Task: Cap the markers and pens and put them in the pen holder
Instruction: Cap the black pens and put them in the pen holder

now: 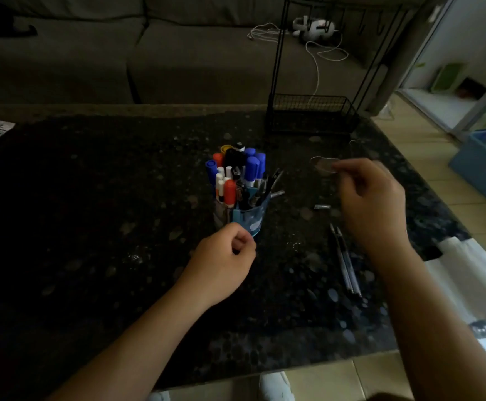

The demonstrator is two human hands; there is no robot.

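Note:
The blue pen holder (249, 217) stands mid-table, packed with capped blue, red, white and black markers (237, 172) and several dark pens. My left hand (224, 263) rests just in front of the holder's base, its fingers curled into a loose fist with nothing visible in it. My right hand (371, 201) hovers to the right of the holder, blurred, with loosely bent fingers and nothing seen between them. Two dark pens (345, 261) lie side by side on the table below that hand. A small grey pen cap (322, 206) lies between the holder and my right hand.
The table is dark speckled stone (91, 227). A black wire rack (311, 114) stands at the back right. Clear glasses (324, 166) lie behind my right hand. White paper (467, 279) hangs over the right edge. A grey sofa (178, 53) is beyond the table.

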